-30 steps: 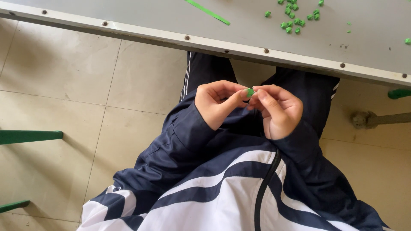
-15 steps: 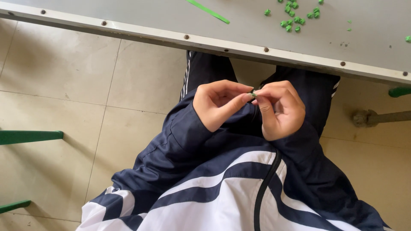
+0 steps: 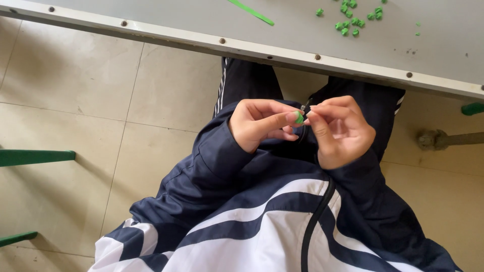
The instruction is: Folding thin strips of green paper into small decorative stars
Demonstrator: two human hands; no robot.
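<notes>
Between the earlier views and this one the two hands have barely shifted; they remain together above the lap, and the small green piece [image 3: 299,118] that showed clearly a second ago, then was nearly hidden, is again visible between the fingertips.

Small green piece: a tiny, bright green bit, apparently folded paper; its exact form is too small to tell. It sits at the point where the two hands meet, below the table edge and over the dark trousers. Judged from its size and look, it is very light and soft, easily crushed or dropped, and best taken by its edges with fingertips only, under gentle pressure.

Left hand [image 3: 259,125]: fingers curled, thumb and forefinger closed on the green piece from the left.

Right hand [image 3: 343,132]: fingertips brought up against the same piece from the right, pinching or pressing it; the remaining fingers are loosely bent.

Surroundings: navy and white jacket [image 3: 242,221] with a dark zip; grey table [image 3: 302,30] with a bolted metal rim across the top of the view. On it lie a cluster of similar green pieces [image 3: 353,22] and a green strip [image 3: 250,12], well apart from the hands. Beige floor tiles [image 3: 75,126] lie below.
</notes>
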